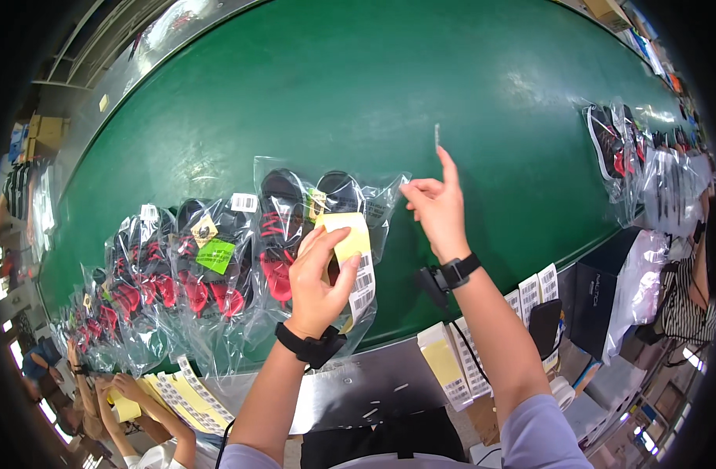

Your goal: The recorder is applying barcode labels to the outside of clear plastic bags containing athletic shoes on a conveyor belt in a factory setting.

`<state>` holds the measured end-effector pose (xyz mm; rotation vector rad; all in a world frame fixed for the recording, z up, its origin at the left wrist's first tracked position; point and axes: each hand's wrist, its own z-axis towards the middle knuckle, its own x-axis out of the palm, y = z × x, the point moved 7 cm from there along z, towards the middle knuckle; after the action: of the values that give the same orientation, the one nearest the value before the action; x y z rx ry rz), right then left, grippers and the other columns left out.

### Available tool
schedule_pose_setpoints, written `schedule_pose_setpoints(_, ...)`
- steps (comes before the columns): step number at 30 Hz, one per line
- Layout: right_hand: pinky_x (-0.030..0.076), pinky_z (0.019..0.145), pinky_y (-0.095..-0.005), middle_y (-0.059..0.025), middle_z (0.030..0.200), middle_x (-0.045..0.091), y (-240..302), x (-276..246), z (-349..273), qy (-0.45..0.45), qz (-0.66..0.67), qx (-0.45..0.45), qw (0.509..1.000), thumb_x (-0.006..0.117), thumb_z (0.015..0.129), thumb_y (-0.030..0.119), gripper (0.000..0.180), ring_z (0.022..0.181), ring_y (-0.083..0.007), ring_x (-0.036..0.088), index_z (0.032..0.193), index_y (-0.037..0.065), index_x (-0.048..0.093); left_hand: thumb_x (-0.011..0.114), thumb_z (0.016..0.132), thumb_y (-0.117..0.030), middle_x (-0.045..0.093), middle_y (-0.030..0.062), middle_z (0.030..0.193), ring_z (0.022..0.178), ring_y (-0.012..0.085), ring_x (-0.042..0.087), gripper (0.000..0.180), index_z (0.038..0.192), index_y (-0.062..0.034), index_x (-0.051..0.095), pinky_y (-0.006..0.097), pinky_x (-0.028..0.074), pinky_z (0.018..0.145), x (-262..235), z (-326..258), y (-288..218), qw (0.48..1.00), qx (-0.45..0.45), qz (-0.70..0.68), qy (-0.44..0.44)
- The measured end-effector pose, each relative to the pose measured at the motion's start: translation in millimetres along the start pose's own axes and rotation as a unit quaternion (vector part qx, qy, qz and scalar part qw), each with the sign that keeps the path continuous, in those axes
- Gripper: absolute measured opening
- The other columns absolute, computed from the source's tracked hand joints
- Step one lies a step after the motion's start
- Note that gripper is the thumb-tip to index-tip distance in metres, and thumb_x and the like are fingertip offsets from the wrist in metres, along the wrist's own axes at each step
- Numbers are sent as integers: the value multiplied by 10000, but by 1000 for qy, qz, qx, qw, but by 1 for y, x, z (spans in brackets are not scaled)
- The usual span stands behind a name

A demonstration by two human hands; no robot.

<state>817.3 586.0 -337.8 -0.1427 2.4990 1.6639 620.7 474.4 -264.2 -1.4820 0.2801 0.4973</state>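
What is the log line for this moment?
left hand: holds label strip | right hand: label at index fingertip | nearby: bagged footwear, green surface

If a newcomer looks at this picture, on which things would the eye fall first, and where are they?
Probably first on the broad green work surface filling the middle, with a row of bagged black-and-red footwear along its near side, toward the left. Next, the left hand near the centre, holding a yellow-backed label strip, and the right hand with its extended index finger meeting a small whitish strip.
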Motion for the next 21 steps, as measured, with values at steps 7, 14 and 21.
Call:
schedule_pose_setpoints(7,529,746,-287,-38,733,670,-15,-14,-1,28,-69,-34,997,657,824,-47,832,683,-111,627,1548,117,281,642,889,-4,691,147,1107,1016,190,671,361,1239,68,588,300,513,895,-28,-26,-11,946,-153,-266,-105)
schedule_pose_setpoints(14,527,782,-281,-82,1177,620,-1,-31,14,2,79,-75,994,712,861,-3,165,943,-134,607,1021,-29,682,555,999,-208,686,222,1096,947,267,721,370,1251,62,534,336,568,812,-37,-60,-10,945,-175,-254,-105)
schedule_pose_setpoints(21,505,807,-285,-66,1016,695,-6,12,31,155,42,116,980,664,916,72,116,905,-127,635,979,-20,697,593,947,-164,667,170,1091,962,240,700,348,1184,90,592,319,547,833,-34,-77,-26,947,-180,-256,-74)
